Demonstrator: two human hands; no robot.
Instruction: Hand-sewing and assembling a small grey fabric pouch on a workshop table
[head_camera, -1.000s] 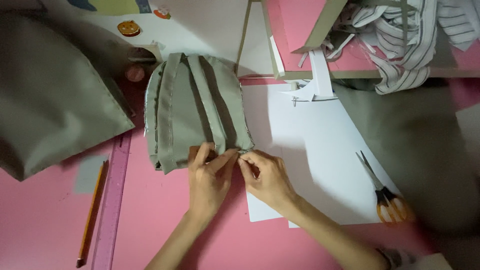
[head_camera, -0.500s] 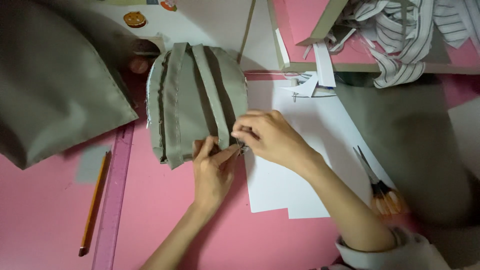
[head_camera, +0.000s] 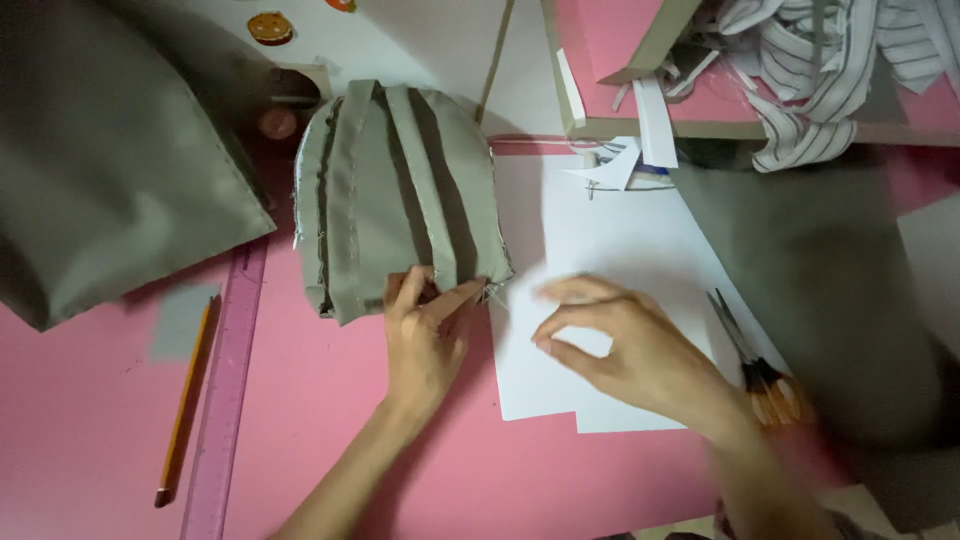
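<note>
A small olive-green fabric piece (head_camera: 395, 190) with several sewn strips, shaped like a little backpack panel, lies on the pink surface. My left hand (head_camera: 425, 340) presses its lower edge, fingers pinching the hem near the right corner. My right hand (head_camera: 620, 345) hovers blurred over the white paper (head_camera: 610, 240) to the right of the piece, thumb and forefinger curled close together; whether they pinch something small is unclear.
Orange-handled scissors (head_camera: 755, 365) lie right of my right hand. A pencil (head_camera: 185, 400) and pink ruler (head_camera: 225, 400) lie at left. Large olive fabric (head_camera: 100, 170) fills the upper left, dark fabric (head_camera: 840, 290) the right, striped cloth (head_camera: 830, 70) top right.
My right hand has pulled away from the fabric edge, moving right and down over the paper. My left hand stays pressed on the hem.
</note>
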